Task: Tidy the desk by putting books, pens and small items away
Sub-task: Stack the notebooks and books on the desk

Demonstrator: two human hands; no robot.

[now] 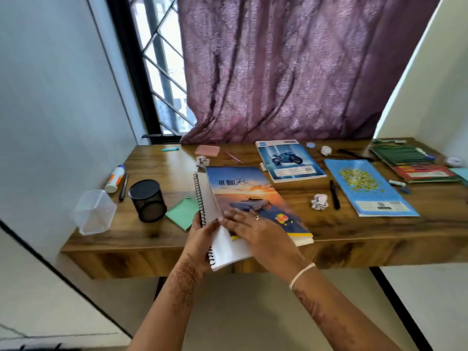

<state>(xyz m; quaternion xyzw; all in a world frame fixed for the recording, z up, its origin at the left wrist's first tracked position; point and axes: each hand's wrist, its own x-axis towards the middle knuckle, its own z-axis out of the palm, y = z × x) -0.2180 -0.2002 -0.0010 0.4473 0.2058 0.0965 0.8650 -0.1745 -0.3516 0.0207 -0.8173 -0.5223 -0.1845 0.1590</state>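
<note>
A white spiral notebook (222, 247) hangs over the front edge of the wooden desk (157, 171), and a sunset-cover book (243, 191) lies partly on top of it. My left hand (202, 234) grips the spiral notebook at its wire binding. My right hand (248, 226) lies flat, fingers straight, on the lower part of the sunset-cover book. Further right lie a motorcycle-cover book (288, 160), a blue book with yellow print (364, 186) and a green and red stack of books (412, 160). A black pen (334, 195) lies between them.
A black mesh pen cup (148, 200), a clear plastic box (95, 211), a glue bottle (115, 178), green sticky notes (183, 214) and a pink pad (207, 150) sit on the left half. Crumpled paper balls (319, 201) and erasers are scattered about. A purple curtain (291, 72) hangs behind.
</note>
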